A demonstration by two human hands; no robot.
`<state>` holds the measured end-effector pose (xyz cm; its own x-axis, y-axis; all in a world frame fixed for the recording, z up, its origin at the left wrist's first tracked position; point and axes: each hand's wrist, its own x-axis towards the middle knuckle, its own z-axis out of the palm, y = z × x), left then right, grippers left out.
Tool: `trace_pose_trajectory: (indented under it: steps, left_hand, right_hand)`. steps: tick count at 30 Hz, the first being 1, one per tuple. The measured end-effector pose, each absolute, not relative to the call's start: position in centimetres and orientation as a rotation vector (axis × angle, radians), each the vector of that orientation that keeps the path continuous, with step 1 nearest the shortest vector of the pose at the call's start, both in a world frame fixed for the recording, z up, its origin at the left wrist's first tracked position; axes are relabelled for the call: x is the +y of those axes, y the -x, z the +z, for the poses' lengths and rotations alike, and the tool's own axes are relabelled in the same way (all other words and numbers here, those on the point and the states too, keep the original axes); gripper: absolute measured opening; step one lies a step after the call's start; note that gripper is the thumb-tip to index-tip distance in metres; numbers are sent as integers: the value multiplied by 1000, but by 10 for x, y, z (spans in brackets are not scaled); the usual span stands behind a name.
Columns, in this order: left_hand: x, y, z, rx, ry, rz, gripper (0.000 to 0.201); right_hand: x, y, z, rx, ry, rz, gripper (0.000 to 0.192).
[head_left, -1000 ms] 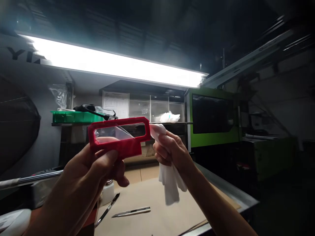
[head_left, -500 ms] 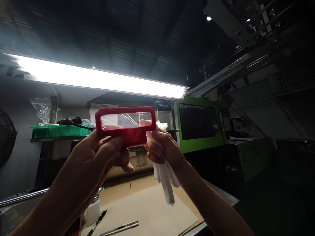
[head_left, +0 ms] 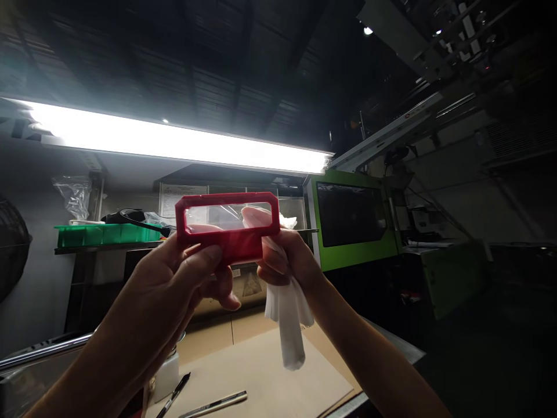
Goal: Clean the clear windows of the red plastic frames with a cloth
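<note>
- Left hand is closed on the red frame, thumb across the lower front edge and fingers curled behind it; I can see a fingertip through the window.
- Right hand is closed around a white cloth; one cloth-wrapped finger pushes up behind the frame's right end and touches the clear pane.
- I see the frame as a long red plastic rectangle with clipped corners, a clear window along its upper part and a solid red block below the middle. It looks translucent where the light comes through.
- I have the frame held level in the air between both hands, up in front of the lamp and well above the bench.
- Loose cloth hangs down from the right fist, clear of the cardboard on the bench.
- On the cardboard, below the left arm, lie a pen and a knife, apart from each other.
- Behind the right hand stands a green machine.
</note>
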<state>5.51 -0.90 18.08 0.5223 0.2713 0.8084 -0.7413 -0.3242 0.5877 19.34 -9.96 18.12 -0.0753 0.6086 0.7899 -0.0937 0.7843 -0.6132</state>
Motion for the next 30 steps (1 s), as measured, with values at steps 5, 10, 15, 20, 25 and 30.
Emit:
trace_pose_trajectory:
  steps: [5, 10, 15, 20, 25, 30]
  left_hand:
    - [-9, -56, 179, -411, -1617, 1066, 25]
    - [-8, -55, 178, -337, -1626, 1001, 24]
    - [-6, -53, 180, -339, -1625, 995, 22]
    - [-5, -54, 179, -343, -1602, 1020, 24]
    - [-6, -54, 180, -319, -1600, 1036, 24]
    - [-8, -52, 182, -324, -1610, 1026, 24]
  right_hand:
    - [-99, -197, 182, -1568, 456, 617, 17]
    - [-97, -202, 182, -1617, 415, 647, 32]
    - [-94, -198, 180, -1594, 355, 657, 24]
    - [-94, -196, 178, -1511, 336, 578, 17]
    - [-95, -196, 179, -1523, 387, 538, 18]
    - [-95, -194, 181, -1577, 438, 529, 19]
